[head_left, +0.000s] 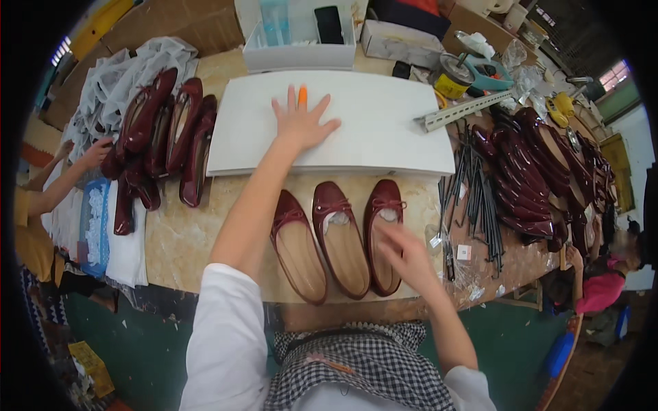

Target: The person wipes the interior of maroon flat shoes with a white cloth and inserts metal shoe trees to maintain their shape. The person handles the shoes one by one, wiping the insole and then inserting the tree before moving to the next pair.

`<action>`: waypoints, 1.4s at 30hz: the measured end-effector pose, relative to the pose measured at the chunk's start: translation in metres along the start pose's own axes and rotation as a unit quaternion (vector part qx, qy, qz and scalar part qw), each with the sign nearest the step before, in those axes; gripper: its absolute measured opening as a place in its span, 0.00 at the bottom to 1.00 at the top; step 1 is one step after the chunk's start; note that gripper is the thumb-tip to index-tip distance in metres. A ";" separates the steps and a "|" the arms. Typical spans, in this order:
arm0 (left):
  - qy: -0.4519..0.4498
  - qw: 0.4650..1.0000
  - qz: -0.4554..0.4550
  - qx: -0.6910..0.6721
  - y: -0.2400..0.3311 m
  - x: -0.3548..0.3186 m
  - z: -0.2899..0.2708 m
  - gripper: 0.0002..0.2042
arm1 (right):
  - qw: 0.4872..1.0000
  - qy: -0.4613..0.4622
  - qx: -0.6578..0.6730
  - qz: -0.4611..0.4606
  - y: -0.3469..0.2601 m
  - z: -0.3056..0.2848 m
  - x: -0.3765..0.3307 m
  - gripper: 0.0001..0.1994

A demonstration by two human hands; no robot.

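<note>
My left hand (301,127) lies flat with spread fingers on a broad white slab, perhaps a stack of sheets or a box lid (384,123). An orange cover sits on one of its fingers. Three dark red ballet flats with bows stand side by side in front of me: a left one (299,257), a middle one (345,253) and a right one (385,195). Crumpled white tissue shows in the toes of the middle and right ones. Over the right flat's opening is my right hand (408,257), fingers loosely bent and apart, with nothing visible in them.
More dark red flats (164,130) are heaped at the left, near a co-worker's hand (96,152) and a blue basket (94,222). At the right lie black rods (473,205), a metal angle bar (466,111), a yellow-labelled can (452,75) and piled glossy flats (521,178).
</note>
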State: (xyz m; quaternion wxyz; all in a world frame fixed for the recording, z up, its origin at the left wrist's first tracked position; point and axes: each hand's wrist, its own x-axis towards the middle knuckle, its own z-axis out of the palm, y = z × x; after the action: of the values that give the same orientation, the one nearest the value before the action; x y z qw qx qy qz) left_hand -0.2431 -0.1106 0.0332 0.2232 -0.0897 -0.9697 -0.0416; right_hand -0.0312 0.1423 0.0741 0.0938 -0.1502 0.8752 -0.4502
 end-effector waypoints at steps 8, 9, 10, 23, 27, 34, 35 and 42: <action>0.020 0.942 0.146 -0.303 0.090 -0.028 -0.085 0.09 | 0.914 0.176 0.357 0.081 0.010 -0.011 -0.037 0.31; -0.043 0.913 0.237 -0.329 0.112 -0.057 -0.110 0.09 | 0.852 0.175 0.474 0.135 0.015 -0.014 -0.037 0.30; -0.127 0.865 0.228 -0.430 0.134 -0.101 -0.140 0.10 | 0.774 0.161 0.584 0.185 0.020 -0.016 -0.035 0.30; 0.025 0.802 -0.270 -0.533 0.072 -0.208 -0.151 0.14 | 0.972 -0.104 0.150 -0.147 -0.078 0.045 -0.010 0.38; 0.010 0.565 -0.383 -0.730 0.057 -0.219 -0.143 0.20 | 0.991 -0.024 0.091 -0.095 -0.041 0.087 0.020 0.31; -0.116 0.943 0.036 -0.309 0.073 -0.265 -0.132 0.09 | 0.929 0.023 -0.268 -0.253 -0.027 0.127 0.047 0.11; -0.122 0.945 0.036 -0.302 0.075 -0.266 -0.130 0.08 | 0.914 0.045 -0.302 -0.266 -0.030 0.134 0.061 0.09; -0.157 0.946 -0.002 -0.282 0.078 -0.263 -0.129 0.07 | 0.950 0.022 -0.240 -0.198 -0.040 0.133 0.072 0.18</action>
State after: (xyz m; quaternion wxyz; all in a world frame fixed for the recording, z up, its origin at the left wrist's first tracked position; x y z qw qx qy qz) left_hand 0.0594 -0.0907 0.0361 0.0336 -0.1524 -0.9412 -0.2996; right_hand -0.0521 -0.0055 0.0276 -0.0551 -0.3287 0.9120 -0.2392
